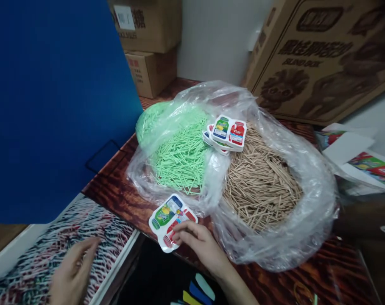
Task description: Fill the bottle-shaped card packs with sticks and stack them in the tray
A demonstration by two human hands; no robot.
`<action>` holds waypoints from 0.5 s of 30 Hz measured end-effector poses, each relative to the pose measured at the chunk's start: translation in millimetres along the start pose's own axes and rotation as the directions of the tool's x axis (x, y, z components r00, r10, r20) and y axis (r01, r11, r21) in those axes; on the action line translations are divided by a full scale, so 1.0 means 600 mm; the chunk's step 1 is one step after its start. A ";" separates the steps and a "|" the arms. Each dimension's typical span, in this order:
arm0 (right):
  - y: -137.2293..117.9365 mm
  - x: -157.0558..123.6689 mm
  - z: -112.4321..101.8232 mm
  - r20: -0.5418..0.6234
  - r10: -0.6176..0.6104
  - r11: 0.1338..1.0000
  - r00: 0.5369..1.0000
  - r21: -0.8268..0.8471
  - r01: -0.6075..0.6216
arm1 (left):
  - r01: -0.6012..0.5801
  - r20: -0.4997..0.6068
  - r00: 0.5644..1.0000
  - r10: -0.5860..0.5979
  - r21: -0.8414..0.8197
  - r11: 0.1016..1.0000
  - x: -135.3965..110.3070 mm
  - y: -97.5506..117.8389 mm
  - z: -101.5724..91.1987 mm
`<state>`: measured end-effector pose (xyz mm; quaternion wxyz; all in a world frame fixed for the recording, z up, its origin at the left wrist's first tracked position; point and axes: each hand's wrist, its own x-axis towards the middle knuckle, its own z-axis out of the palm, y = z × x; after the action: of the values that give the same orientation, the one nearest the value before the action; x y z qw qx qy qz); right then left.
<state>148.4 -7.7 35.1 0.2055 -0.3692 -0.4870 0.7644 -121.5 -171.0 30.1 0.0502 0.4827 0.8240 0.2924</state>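
My right hand [201, 245] has its thumb and fingers closed on the lower right part of a die-cut card [167, 214] printed with a green lemon jar and a red jar. The card is at the front edge of the wood-patterned table. My left hand [72, 271] is over the lower left box, fingers stretched out, holding nothing that I can see. Beyond the right hand, a clear plastic bag holds thin light green sticks [181, 159], and another holds brown sticks [262, 186]. A small stack of similar jar cards [229, 132] rests on the bags between them.
A white-rimmed box [116, 257] packed with many small white, red and dark pieces stands lower left. A large blue panel [59, 106] rises above it. Cardboard boxes [151, 72] stand behind, with a big printed carton [307, 63] back right. Printed sheets [361, 156] lie at the right.
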 end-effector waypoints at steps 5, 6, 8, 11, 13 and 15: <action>0.003 0.015 -0.026 -0.050 -0.056 0.986 0.997 -0.160 0.047 | -0.324 0.270 0.899 0.345 -0.122 0.938 0.110 0.112 0.147; 0.001 0.020 -0.032 -0.074 -0.075 0.980 0.994 -0.191 0.059 | -0.331 0.293 0.892 0.343 -0.091 0.939 0.119 0.127 0.168; -0.006 0.035 -0.046 -0.128 -0.145 0.953 0.981 -0.283 0.104 | -0.331 0.332 0.887 0.322 -0.030 0.943 0.125 0.144 0.199; -0.023 0.077 -0.064 -0.184 -0.335 0.814 0.924 -0.551 0.186 | -0.276 0.343 0.903 0.259 0.001 0.961 0.123 0.146 0.217; -0.034 0.115 -0.072 -0.158 -0.449 0.615 0.880 -0.769 0.176 | -0.204 0.349 0.916 0.198 -0.020 0.979 0.126 0.141 0.217; -0.041 0.153 -0.075 -0.139 -0.475 0.373 0.869 -0.926 0.056 | -0.144 0.373 0.914 0.163 -0.078 0.987 0.133 0.135 0.215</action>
<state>122.5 91.6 12.6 0.1893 -0.4764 -0.8218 0.2486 -54.9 -19.8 -17.3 0.1968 0.5916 0.7510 0.2171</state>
